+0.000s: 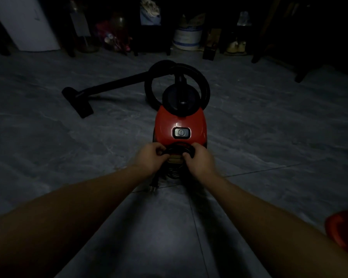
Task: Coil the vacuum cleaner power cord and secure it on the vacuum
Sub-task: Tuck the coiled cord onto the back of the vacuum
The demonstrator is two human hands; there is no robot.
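Dim room, grey tiled floor (269, 127); cluttered shelves at far wall. Left grip (151, 157) and right grip (199, 159), fingers curled, are each clamped on one side of the black cord coil (178, 147) held betw. them. Coil sits against rear of red vacuum (180, 121), which stands just beyond both grips; power switch (181, 133) lies directly past coil. More cord loops hang below grips; plug (153, 188) dangles under left grip, close to floor. Black hose (204, 85) loops well beyond grips; floor nozzle (78, 101) lies far left of left grip.
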